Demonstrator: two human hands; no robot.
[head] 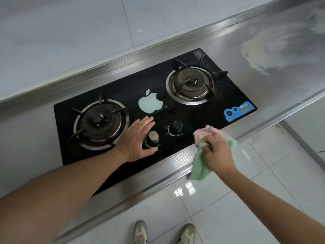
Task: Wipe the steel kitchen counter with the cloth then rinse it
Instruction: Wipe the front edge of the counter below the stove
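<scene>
A: Right hand (217,152) clamped around a bunched pink-and-green terry cloth (202,166), right at the front lip of the brushed steel bench (181,159).

B: And the left hand (139,140)?

A: Flat and spread, fingers apart, holding nothing; resting on the black glass two-burner gas hob (193,106), just beside the pale round control knob (153,136).

B: So which is nearer the work?

A: The right, already gripping the cloth. Bare steel stretching away to the right and rearward from it, with a pale smeared patch (260,55) well apart, toward the far right corner. Long axis of the bench running left-near to right-far, so probably a sweep along that line.

B: Look of the cloth?

A: Crumpled; pink wad poking above the knuckles, green tail hanging limp below the edge, over the tiled floor (228,199). Soft, looks thin. Wet or dry, cannot tell.
</scene>
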